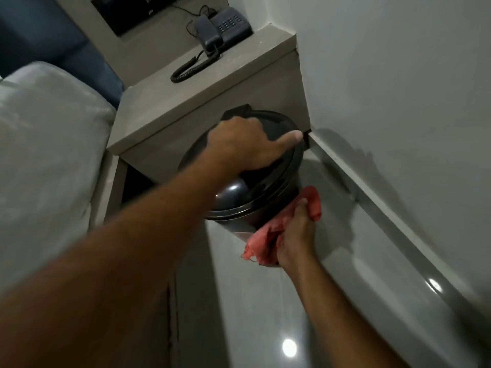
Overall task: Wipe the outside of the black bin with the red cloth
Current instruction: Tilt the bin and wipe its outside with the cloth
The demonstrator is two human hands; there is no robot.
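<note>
Bin [255, 208] before nightstand [212, 102], beside wall [398, 88]

Left arm stretched toward one o'clock, left hand [244, 144] palm down, thumb pointing to three o'clock. Right hand [296, 235] lower, at four o'clock, fingers curled closed.

Corded phone [221, 29] on nightstand [202, 102]; grey cushion [45, 144]
</note>
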